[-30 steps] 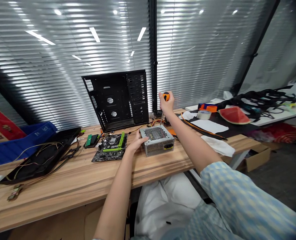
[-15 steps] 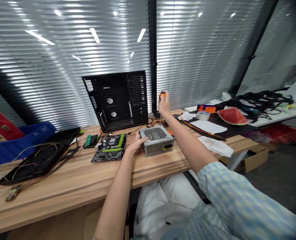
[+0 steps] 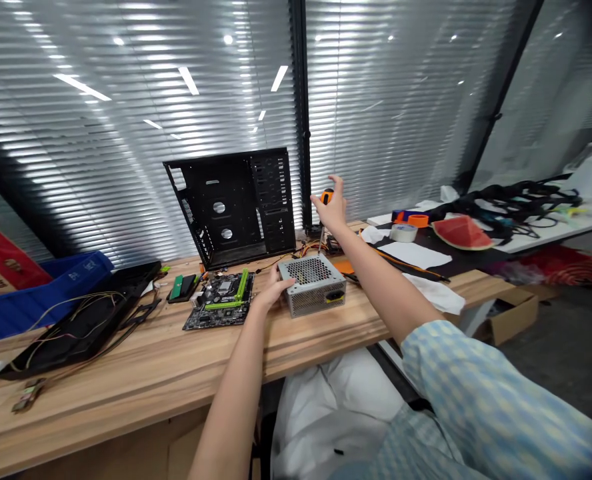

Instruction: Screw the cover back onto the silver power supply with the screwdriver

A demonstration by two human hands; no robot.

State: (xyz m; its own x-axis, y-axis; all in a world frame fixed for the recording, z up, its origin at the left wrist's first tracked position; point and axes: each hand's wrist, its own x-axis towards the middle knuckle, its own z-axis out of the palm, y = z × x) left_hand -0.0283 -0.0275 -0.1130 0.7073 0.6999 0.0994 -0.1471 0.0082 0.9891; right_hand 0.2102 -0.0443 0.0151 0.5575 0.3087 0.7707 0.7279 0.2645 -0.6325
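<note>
A grey metal power supply (image 3: 312, 285) with a perforated top lies on the wooden table (image 3: 176, 360). My left hand (image 3: 275, 291) grips its left side, thumb on the top edge. Above its back edge, my right hand (image 3: 332, 205) is around the orange and black handle of a screwdriver (image 3: 327, 195), with some fingers lifted off it. The screwdriver's shaft points down to the back of the power supply. Left of my left hand lies a motherboard (image 3: 221, 300) with green slots. Coloured cables (image 3: 309, 248) lie behind the power supply.
An open black computer case (image 3: 236, 207) stands at the back against the blinds. On the left are a black panel (image 3: 86, 327) with wires and a blue bin (image 3: 71, 280). To the right lie papers, tape rolls (image 3: 403, 233), a watermelon-patterned item (image 3: 462, 233) and black cables.
My right hand's fingers have loosened and spread on the screwdriver handle, with one finger now raised. My left hand stays on the power supply. The view has shifted slightly.
</note>
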